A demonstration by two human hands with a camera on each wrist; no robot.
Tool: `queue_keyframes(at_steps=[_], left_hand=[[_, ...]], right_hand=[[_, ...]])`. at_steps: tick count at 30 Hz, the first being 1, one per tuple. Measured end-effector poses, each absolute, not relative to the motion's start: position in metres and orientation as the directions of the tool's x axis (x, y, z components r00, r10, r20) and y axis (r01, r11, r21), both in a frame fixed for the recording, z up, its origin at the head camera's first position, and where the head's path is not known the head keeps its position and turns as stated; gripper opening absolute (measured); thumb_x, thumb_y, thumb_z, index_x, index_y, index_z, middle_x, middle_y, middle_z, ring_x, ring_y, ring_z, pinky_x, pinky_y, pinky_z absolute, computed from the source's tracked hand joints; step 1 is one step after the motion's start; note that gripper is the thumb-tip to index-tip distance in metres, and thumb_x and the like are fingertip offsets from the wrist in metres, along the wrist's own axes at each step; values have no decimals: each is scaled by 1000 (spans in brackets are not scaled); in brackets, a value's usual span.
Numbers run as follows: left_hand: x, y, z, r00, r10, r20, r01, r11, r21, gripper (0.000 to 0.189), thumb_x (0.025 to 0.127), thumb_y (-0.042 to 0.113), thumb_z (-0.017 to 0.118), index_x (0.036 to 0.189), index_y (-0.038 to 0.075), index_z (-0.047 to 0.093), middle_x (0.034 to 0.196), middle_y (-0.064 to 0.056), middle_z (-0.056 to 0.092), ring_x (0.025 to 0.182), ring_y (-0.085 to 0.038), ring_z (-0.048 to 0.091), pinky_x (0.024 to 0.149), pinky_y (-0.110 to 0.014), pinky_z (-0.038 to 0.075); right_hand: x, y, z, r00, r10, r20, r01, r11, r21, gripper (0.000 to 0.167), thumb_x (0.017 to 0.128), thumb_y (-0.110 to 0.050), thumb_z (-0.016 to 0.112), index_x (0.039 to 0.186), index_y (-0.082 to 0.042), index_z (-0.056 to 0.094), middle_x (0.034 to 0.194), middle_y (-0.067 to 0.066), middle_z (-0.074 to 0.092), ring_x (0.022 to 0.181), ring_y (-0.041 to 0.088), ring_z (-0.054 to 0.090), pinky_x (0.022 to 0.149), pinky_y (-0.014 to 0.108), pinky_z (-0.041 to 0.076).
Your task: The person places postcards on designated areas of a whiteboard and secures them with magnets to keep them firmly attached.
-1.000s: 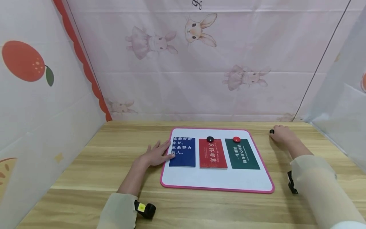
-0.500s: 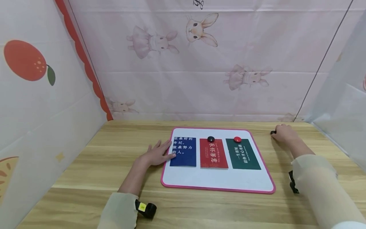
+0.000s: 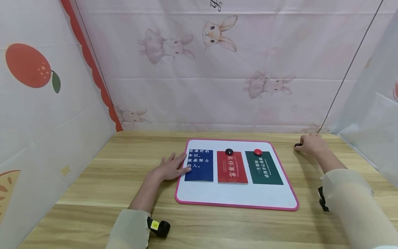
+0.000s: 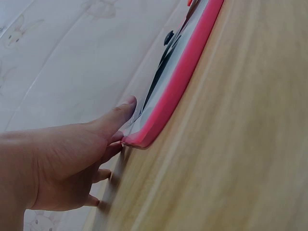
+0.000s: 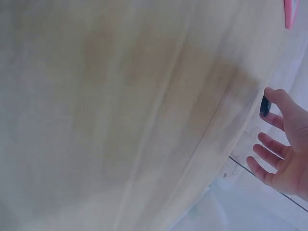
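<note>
A whiteboard (image 3: 236,195) with a pink rim lies on the table. It carries a blue card (image 3: 200,173) on the left, a red card (image 3: 230,174) in the middle and a green card (image 3: 264,173) on the right. A round black magnet (image 3: 229,151) sits on the red card's top edge and a red magnet (image 3: 257,151) on the green card's. My left hand (image 3: 168,169) rests at the board's left edge, fingers extended, thumb over the blue card's side. At the back right, my right hand (image 3: 312,143) pinches another black magnet (image 5: 265,105) between thumb and index finger.
A wood-grain table (image 3: 102,186) bears everything. Behind it hangs a pink curtain (image 3: 192,103) with rabbit prints; a white sheet (image 3: 34,128) with fruit prints covers the left side. Wrist cameras are strapped by both sleeves, such as the black one (image 3: 163,229) on the left.
My right hand has shifted slightly to the right and up at the wrist, its fingers now pinching the black magnet, which has tilted. The left hand stays in place on the board.
</note>
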State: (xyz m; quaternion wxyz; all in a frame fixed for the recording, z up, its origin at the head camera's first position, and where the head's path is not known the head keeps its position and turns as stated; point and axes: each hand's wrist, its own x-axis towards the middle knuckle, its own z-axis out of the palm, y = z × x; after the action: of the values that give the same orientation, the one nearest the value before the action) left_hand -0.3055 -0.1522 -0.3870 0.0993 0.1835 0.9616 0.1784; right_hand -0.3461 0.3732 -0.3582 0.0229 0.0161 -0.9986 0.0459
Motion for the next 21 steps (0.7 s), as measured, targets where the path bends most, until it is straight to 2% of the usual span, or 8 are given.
queue_keyframes(at_steps=[7, 15, 21], left_hand=[[-305, -152, -387, -913, 388, -125, 320, 872, 369, 75, 90, 53, 46, 148, 14, 18, 151, -7, 16, 136, -34, 2, 104, -55, -4], [-306, -153, -387, -914, 387, -125, 322, 877, 357, 75, 91, 53, 46, 148, 13, 18, 151, -7, 15, 136, -35, 2, 104, -56, -4], [-307, -153, -387, -914, 385, -127, 321, 879, 354, 75, 90, 53, 46, 148, 13, 18, 151, -7, 16, 136, -35, 2, 104, -56, -4]], right_hand=[[-341, 368, -356, -998, -26, 58, -32, 994, -106, 41, 83, -33, 66, 97, 4, 56, 92, 30, 43, 86, 47, 39, 61, 48, 41], [-340, 367, -353, -995, -59, 76, -66, 994, -92, 44, 82, -38, 66, 99, 2, 58, 97, 31, 45, 93, 50, 40, 66, 56, 41], [-337, 363, -352, -994, -61, 87, -70, 992, -101, 42, 81, -38, 67, 98, 0, 61, 98, 30, 44, 91, 46, 40, 61, 52, 43]])
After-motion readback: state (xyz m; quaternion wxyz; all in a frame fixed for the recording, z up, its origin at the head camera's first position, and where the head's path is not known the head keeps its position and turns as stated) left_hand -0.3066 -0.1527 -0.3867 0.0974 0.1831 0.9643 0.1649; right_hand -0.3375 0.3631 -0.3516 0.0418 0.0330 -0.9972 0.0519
